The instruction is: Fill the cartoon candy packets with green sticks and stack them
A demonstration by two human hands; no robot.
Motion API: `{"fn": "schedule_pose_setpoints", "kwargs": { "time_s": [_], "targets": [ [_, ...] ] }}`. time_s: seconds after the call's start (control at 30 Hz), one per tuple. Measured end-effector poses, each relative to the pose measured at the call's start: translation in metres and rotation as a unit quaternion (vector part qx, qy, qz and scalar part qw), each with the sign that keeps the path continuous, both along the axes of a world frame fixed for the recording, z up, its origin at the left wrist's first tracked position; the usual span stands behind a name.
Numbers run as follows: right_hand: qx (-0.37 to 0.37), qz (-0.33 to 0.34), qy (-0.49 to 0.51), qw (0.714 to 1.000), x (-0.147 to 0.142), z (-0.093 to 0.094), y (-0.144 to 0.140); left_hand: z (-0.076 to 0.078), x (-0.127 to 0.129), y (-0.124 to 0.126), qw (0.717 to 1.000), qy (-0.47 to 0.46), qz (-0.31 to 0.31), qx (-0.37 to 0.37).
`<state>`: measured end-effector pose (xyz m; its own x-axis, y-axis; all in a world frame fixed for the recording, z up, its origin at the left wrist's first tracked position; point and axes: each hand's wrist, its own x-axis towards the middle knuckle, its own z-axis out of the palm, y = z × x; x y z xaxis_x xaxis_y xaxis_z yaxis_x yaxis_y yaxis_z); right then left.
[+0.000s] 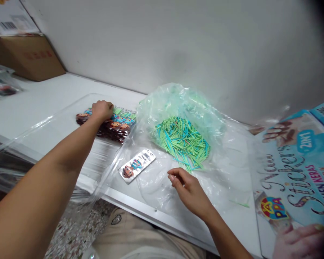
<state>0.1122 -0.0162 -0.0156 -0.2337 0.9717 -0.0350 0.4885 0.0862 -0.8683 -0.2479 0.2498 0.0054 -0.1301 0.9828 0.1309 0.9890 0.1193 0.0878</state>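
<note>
My left hand [102, 109] reaches far forward and rests, fingers curled, on a stack of cartoon sticker packets [116, 126] lying inside a clear plastic bag [56, 122]. My right hand [187, 190] hovers low over the white table, fingers loosely bent and apart, holding nothing. It is just in front of a pile of green and blue sticks [182, 142] in an open clear bag [178, 104]. A single sticker packet [137, 165] lies flat on the table between my two hands.
A white wall runs behind the white table [43, 97]. A cardboard box [29, 55] stands at the far left. A blue printed sticker sheet [294, 169] lies at the right, with another person's fingers [302, 244] at its lower corner. One loose green stick [239, 204] lies nearby.
</note>
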Motion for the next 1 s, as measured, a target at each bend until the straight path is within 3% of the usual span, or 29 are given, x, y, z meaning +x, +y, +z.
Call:
{"fn": "schedule_pose_setpoints", "kwargs": {
  "time_s": [0.1,0.2,0.3,0.37,0.43,0.5,0.57,0.63,0.7,0.8,0.87,1.0],
  "targets": [
    [0.024,0.01,-0.025,0.999,-0.005,-0.006,0.01,-0.004,0.0,0.0,0.999,-0.005,-0.031,-0.027],
    [0.05,0.005,-0.095,0.994,-0.017,-0.016,0.034,-0.003,0.002,0.001,0.999,-0.009,-0.012,-0.03],
    [0.031,-0.019,-0.228,0.973,-0.039,-0.029,0.068,0.014,0.013,-0.002,0.996,-0.075,0.018,0.036],
    [0.019,-0.028,-0.256,0.966,-0.053,-0.038,0.088,0.035,0.026,-0.012,0.978,-0.188,0.013,0.089],
    [0.003,-0.034,-0.273,0.961,-0.064,-0.047,0.102,0.061,0.041,-0.031,0.938,-0.321,-0.014,0.13],
    [-0.013,-0.035,-0.277,0.96,-0.069,-0.056,0.11,0.086,0.056,-0.06,0.921,-0.359,-0.048,0.143],
    [-0.025,-0.036,-0.268,0.962,-0.067,-0.062,0.114,0.107,0.07,-0.096,0.873,-0.445,-0.123,0.157],
    [-0.029,-0.036,-0.25,0.967,-0.063,-0.066,0.114,0.121,0.081,-0.135,0.835,-0.5,-0.171,0.153],
    [-0.022,-0.036,-0.223,0.974,-0.058,-0.067,0.113,0.129,0.092,-0.174,0.823,-0.519,-0.191,0.129],
    [0.006,-0.034,-0.165,0.986,-0.051,-0.063,0.108,0.13,0.111,-0.225,0.811,-0.551,-0.177,0.081],
    [0.028,-0.027,-0.115,0.993,-0.044,-0.057,0.102,0.122,0.125,-0.25,0.798,-0.575,-0.174,0.052],
    [0.052,-0.014,-0.032,0.998,-0.024,-0.04,0.088,0.082,0.147,-0.272,0.789,-0.591,-0.167,0.017]
  ]
}}
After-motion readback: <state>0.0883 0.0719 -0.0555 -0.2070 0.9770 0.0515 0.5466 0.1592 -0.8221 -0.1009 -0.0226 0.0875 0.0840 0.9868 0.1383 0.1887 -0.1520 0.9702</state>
